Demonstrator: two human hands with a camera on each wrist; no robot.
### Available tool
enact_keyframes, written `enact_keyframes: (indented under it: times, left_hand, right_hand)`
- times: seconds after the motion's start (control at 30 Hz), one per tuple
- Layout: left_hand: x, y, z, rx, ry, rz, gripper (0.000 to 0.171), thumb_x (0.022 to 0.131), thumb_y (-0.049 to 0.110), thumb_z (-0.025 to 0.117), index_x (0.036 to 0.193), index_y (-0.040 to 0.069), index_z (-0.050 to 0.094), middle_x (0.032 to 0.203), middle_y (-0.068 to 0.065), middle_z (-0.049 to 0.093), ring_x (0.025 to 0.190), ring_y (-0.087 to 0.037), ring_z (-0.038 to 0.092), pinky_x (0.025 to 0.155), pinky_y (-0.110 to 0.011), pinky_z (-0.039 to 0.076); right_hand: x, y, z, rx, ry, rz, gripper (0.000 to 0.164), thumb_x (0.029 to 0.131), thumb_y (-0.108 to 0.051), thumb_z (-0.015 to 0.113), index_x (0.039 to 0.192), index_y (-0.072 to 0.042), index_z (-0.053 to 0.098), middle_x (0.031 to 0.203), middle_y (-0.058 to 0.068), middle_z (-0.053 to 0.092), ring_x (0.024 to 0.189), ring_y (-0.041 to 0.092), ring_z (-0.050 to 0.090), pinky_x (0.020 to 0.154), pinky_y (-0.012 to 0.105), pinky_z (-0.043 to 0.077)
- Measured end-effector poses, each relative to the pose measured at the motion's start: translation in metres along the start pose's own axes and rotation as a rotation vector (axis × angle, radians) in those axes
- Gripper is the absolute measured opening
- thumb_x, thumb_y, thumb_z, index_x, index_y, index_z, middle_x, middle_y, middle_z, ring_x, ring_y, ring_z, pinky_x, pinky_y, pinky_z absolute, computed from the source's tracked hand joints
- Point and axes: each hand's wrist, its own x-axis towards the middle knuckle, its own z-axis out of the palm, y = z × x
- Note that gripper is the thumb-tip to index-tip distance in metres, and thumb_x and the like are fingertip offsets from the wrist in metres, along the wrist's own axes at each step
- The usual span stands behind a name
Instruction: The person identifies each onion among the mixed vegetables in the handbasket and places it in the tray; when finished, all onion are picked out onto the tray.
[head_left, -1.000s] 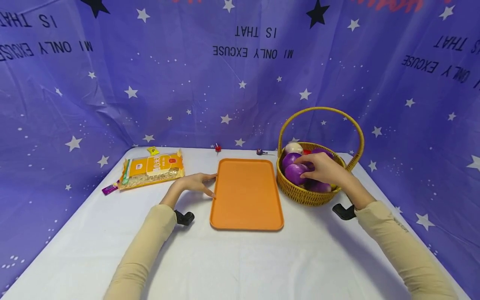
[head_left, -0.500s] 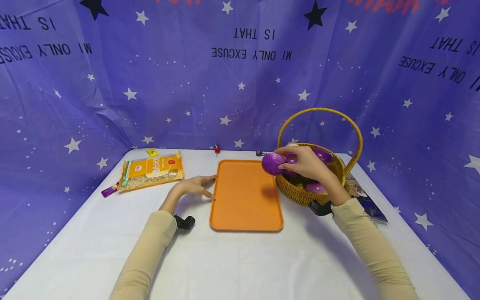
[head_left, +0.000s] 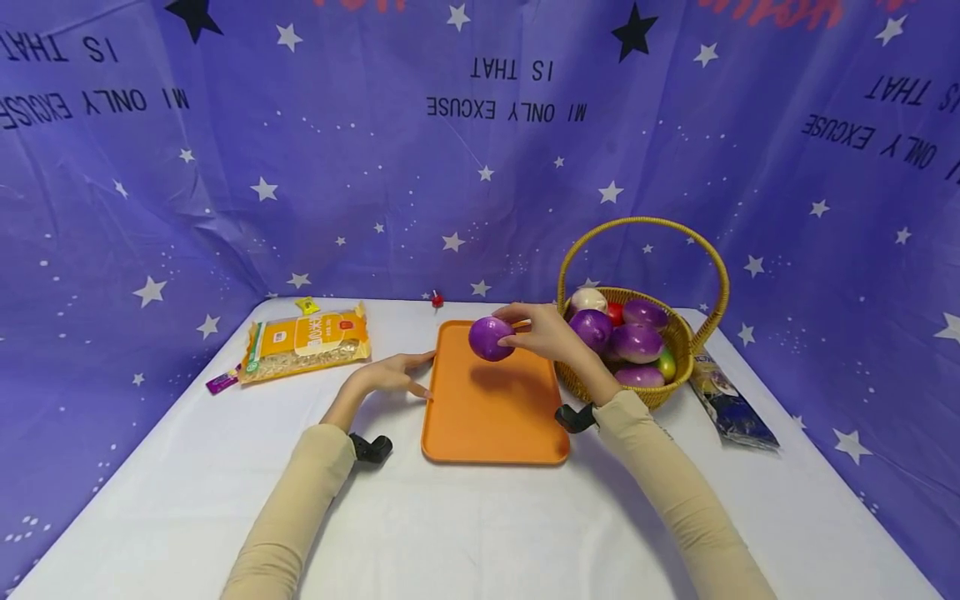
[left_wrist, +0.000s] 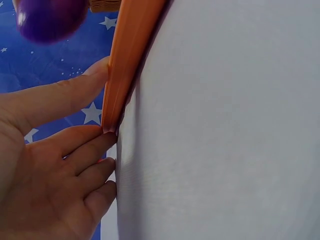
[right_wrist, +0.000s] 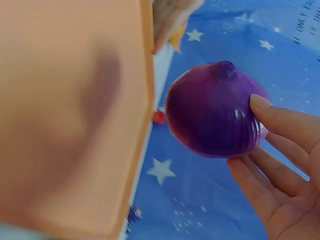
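A purple onion (head_left: 490,339) is pinched between the thumb and fingers of my right hand (head_left: 547,335). It hangs above the upper part of the orange tray (head_left: 495,425), casting a shadow there. The right wrist view shows the onion (right_wrist: 215,110) with its pointed tip and ridged side. At the tray's left edge is my left hand (head_left: 386,375), fingers extended. In the left wrist view its thumb (left_wrist: 97,75) lies against the tray's side wall (left_wrist: 127,55), the other fingertips down by the cloth. A wicker basket (head_left: 615,397) stands right of the tray.
Several purple onions and eggplant-like vegetables (head_left: 637,342), a white bulb (head_left: 588,300) and something red fill the basket, under its tall handle (head_left: 641,221). A dark packet (head_left: 735,408) lies to its right. Left are a yellow grain bag (head_left: 306,343) and small candies (head_left: 223,380). A red lollipop (head_left: 437,298) lies behind.
My right hand has lifted the purple onion out of the basket and carried it left over the tray. The dark packet has come into sight. My left hand has stayed at the tray's edge.
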Motion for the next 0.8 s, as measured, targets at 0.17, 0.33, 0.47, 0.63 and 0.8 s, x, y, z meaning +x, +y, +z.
enact_keyframes:
  times: [0.17,0.33,0.47,0.63,0.8]
  left_hand:
    - [0.001,0.0,0.0,0.004,-0.002,-0.012,0.089,0.08,0.029,0.076,0.151,0.005,0.028,0.154,-0.017,0.029,0.142,-0.037,0.022,0.116,-0.052,0.015]
    - [0.001,0.002,0.001,-0.006,-0.014,0.001,0.088,0.081,0.028,0.075,0.151,0.003,0.027,0.153,-0.018,0.029,0.142,-0.036,0.023,0.116,-0.051,0.016]
    - [0.002,0.002,0.001,-0.011,-0.013,0.011,0.088,0.082,0.027,0.075,0.151,0.001,0.027,0.153,-0.019,0.029,0.141,-0.036,0.023,0.116,-0.05,0.016]
    - [0.001,0.001,0.0,-0.012,-0.009,0.006,0.088,0.082,0.026,0.075,0.151,0.001,0.027,0.153,-0.019,0.029,0.142,-0.035,0.023,0.116,-0.048,0.016]
    - [0.001,-0.002,-0.001,-0.015,-0.014,0.001,0.088,0.082,0.027,0.075,0.151,0.002,0.027,0.154,-0.018,0.028,0.142,-0.034,0.023,0.117,-0.047,0.016]
  right_hand:
    - [0.022,0.007,0.025,-0.012,-0.007,0.043,0.041,0.082,-0.012,0.077,0.12,-0.003,0.066,0.112,0.012,0.069,0.106,0.024,0.064,0.093,0.037,0.052]
    - [0.037,0.017,0.043,0.002,0.011,0.1,0.04,0.083,-0.013,0.076,0.119,0.0,0.065,0.113,0.014,0.068,0.107,0.026,0.064,0.095,0.039,0.05]
    - [0.046,0.025,0.052,-0.001,0.058,0.179,0.04,0.084,-0.016,0.076,0.12,-0.002,0.065,0.114,0.013,0.069,0.106,0.025,0.064,0.105,0.044,0.04]
    - [0.055,0.035,0.061,0.055,0.096,0.308,0.043,0.085,-0.023,0.075,0.122,-0.005,0.065,0.115,0.013,0.068,0.107,0.025,0.064,0.097,0.037,0.049]
    - [0.06,0.04,0.068,0.07,0.138,0.371,0.05,0.085,-0.027,0.076,0.127,-0.004,0.062,0.118,0.016,0.066,0.107,0.027,0.064,0.088,0.035,0.054]
